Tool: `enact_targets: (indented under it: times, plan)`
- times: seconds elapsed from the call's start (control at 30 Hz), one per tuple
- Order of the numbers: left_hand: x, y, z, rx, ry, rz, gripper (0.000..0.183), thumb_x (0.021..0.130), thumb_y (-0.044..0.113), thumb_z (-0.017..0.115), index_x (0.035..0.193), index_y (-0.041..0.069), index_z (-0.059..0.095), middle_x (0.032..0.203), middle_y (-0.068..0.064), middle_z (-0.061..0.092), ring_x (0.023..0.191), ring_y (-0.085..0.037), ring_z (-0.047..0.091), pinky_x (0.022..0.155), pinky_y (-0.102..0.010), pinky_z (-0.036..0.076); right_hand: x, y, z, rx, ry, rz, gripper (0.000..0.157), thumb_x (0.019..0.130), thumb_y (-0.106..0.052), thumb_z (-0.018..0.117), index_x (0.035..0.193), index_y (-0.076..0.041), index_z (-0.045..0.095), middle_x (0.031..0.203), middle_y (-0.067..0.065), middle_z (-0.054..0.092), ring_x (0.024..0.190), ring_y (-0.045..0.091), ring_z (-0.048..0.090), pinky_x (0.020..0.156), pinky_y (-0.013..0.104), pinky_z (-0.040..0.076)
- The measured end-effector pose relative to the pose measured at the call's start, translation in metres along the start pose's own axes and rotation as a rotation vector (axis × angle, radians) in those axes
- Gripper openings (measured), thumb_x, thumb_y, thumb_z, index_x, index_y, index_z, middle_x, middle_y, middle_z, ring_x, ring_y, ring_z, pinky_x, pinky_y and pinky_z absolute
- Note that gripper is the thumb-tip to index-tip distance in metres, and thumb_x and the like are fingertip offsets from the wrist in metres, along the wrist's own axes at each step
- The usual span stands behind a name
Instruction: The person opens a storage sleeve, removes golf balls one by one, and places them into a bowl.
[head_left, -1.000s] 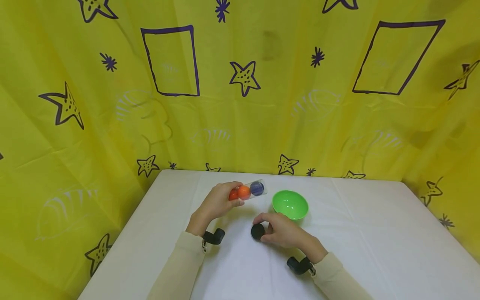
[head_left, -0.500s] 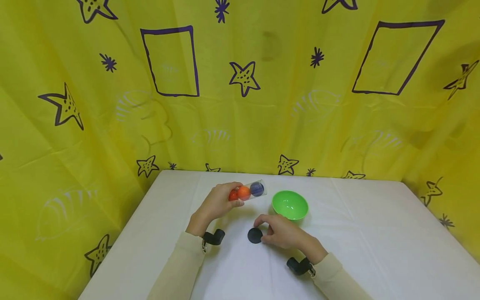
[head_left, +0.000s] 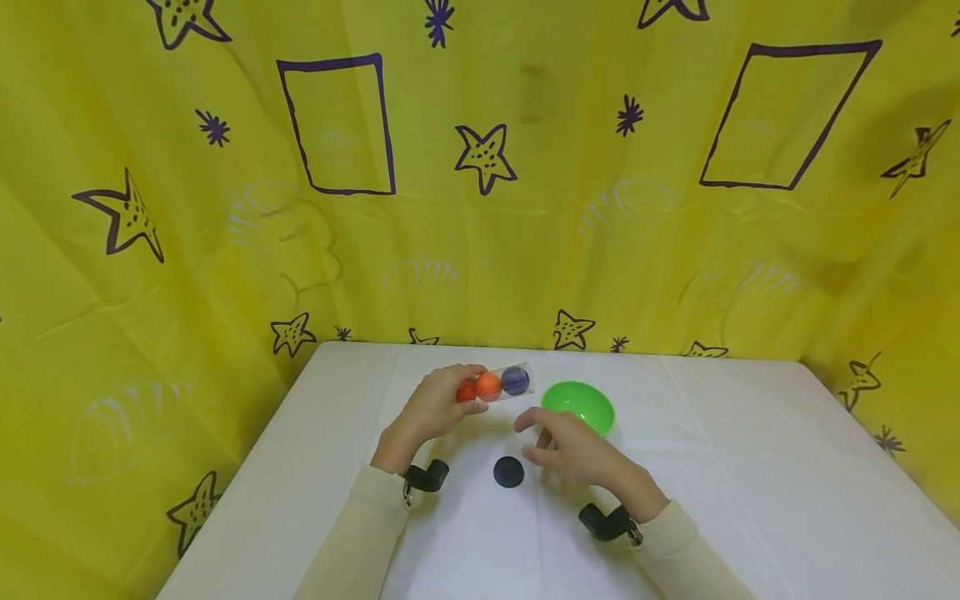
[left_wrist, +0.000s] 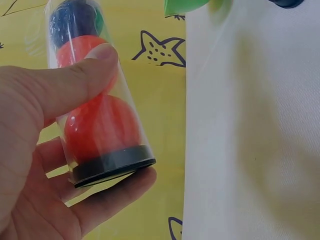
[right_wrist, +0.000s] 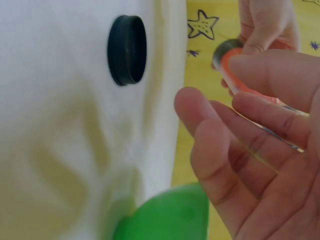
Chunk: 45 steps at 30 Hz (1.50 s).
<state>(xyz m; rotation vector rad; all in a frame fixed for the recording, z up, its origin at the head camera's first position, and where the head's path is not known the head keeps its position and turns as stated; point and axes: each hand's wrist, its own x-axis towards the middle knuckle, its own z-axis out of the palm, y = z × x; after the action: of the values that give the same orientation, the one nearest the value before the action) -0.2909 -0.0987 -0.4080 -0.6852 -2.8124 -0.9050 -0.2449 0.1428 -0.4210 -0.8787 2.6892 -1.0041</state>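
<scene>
In the head view my left hand (head_left: pixel 433 404) holds a clear plastic tube (left_wrist: pixel 121 89) above the table, tilted with its far end to the right. Inside sit a red ball (left_wrist: pixel 102 131), an orange ball (head_left: pixel 488 386) and a dark blue ball (head_left: pixel 515 381). A black end cap (left_wrist: pixel 115 165) closes the tube's near end, with a fingertip against it. My right hand (head_left: pixel 576 450) hovers with loosely bent fingers and holds nothing. Just left of it, a round black lid (head_left: pixel 508 472) lies on the table, its hollow side facing up in the right wrist view.
A green bowl (head_left: pixel 579 397) stands behind my right hand, which overlaps its front rim in the head view. The white-covered table (head_left: pixel 720 467) ends at the back against a yellow curtain (head_left: pixel 480 275) with drawn stars. Dark cameras are strapped to both wrists.
My right hand has set the black lid down on the table, let go of it, and moved up and away to the right. The left hand with the tube has hardly moved.
</scene>
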Motion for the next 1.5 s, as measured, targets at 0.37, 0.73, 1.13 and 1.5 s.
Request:
enact_targets:
  times: [0.37, 0.73, 1.13, 1.5]
  plan:
    - [0.001, 0.001, 0.0, -0.028, 0.023, 0.062, 0.054, 0.081, 0.029, 0.076, 0.131, 0.019, 0.058, 0.119, -0.003, 0.063, 0.106, -0.021, 0.056, 0.092, -0.039, 0.048, 0.001, 0.007, -0.015, 0.005, 0.233, -0.029, 0.018, 0.089, -0.014, 0.067, 0.106, -0.016, 0.063, 0.105, 0.003, 0.067, 0.078, 0.007, 0.06, 0.07, 0.023, 0.051]
    - [0.002, 0.006, -0.001, -0.072, 0.024, 0.107, 0.049, 0.083, 0.026, 0.075, 0.128, 0.019, 0.058, 0.113, -0.001, 0.057, 0.103, -0.016, 0.05, 0.089, -0.034, 0.047, -0.002, 0.009, -0.024, 0.099, 0.369, 0.053, 0.022, 0.09, -0.014, 0.065, 0.11, -0.011, 0.056, 0.095, 0.001, 0.064, 0.078, 0.018, 0.062, 0.066, 0.023, 0.05]
    - [0.002, 0.011, 0.0, -0.11, 0.007, 0.099, 0.047, 0.084, 0.023, 0.074, 0.128, 0.019, 0.058, 0.114, -0.001, 0.054, 0.107, -0.015, 0.048, 0.093, -0.033, 0.047, -0.003, 0.011, -0.027, 0.104, 0.36, 0.064, 0.032, 0.09, -0.014, 0.065, 0.118, -0.006, 0.053, 0.1, 0.005, 0.065, 0.082, 0.021, 0.062, 0.07, 0.024, 0.051]
    - [0.001, 0.014, 0.002, -0.072, 0.043, 0.163, 0.047, 0.082, 0.02, 0.076, 0.126, 0.017, 0.058, 0.116, -0.002, 0.056, 0.111, -0.017, 0.045, 0.091, -0.034, 0.047, -0.004, 0.017, -0.03, 0.099, 0.337, 0.044, 0.034, 0.091, -0.016, 0.065, 0.121, -0.006, 0.052, 0.1, 0.004, 0.066, 0.081, 0.016, 0.062, 0.07, 0.024, 0.051]
